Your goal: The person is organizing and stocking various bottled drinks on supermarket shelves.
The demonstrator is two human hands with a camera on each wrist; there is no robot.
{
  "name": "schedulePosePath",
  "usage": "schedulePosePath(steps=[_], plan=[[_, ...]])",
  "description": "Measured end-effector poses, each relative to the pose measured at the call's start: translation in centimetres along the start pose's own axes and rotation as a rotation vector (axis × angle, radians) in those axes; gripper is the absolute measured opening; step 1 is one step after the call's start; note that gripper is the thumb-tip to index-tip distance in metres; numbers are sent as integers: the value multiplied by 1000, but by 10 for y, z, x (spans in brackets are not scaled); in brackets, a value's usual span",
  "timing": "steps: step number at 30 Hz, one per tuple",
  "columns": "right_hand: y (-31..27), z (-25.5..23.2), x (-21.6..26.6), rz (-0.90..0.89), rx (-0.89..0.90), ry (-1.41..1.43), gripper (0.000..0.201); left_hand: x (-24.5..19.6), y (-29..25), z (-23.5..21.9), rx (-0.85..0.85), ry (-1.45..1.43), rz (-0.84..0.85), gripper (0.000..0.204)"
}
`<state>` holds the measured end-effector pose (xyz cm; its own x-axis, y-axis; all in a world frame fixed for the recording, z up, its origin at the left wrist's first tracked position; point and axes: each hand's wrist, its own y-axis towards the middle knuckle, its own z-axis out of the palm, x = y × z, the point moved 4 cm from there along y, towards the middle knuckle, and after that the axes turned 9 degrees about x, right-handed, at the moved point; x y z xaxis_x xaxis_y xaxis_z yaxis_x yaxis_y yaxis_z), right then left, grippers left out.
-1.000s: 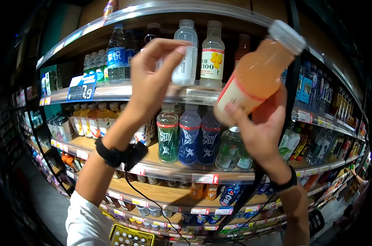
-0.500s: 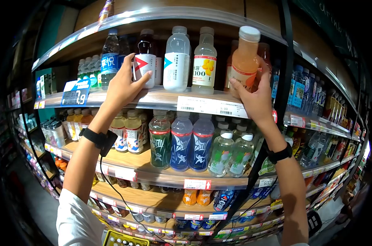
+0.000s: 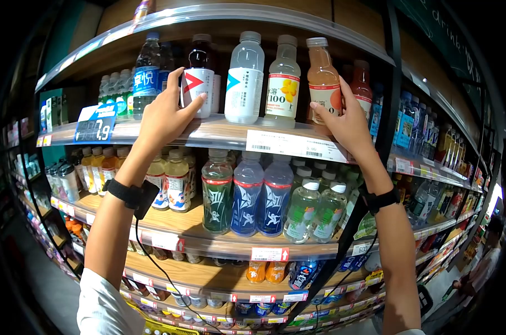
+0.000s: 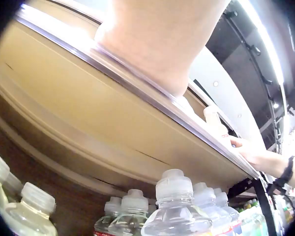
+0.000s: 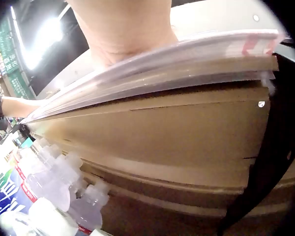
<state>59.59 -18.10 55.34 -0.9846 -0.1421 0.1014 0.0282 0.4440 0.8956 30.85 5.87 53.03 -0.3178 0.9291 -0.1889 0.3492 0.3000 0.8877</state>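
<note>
The orange drink bottle [image 3: 324, 84] sits pinched inside the right grip [image 3: 345, 123]; the left grip [image 3: 166, 114] pinches a dark drink bottle [image 3: 199, 78]. A white-label bottle [image 3: 245, 84] and lemon bottle [image 3: 282, 86] stand between.

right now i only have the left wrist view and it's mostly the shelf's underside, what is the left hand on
Observer: The head view shows the left hand gripping a bottle of dark drink with a red chevron on its label.
Operator: ok and what's over on the other side, looks washed out here
Observer: The right hand holds a bottle of orange-pink drink.
Operator: got it, anything standing between those two
Observer: Yes, two bottles: one with a blue chevron, then one with yellow fruit on its label.
</note>
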Motion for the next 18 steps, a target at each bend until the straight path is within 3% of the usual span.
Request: schedulePosePath(steps=[7, 18], plan=[[-7, -4, -4, 180, 1, -64, 76, 0, -1, -2, -14, -22, 9, 81], [-12, 4, 8, 243, -2, -73, 78, 4, -1, 0, -2, -4, 2, 85]])
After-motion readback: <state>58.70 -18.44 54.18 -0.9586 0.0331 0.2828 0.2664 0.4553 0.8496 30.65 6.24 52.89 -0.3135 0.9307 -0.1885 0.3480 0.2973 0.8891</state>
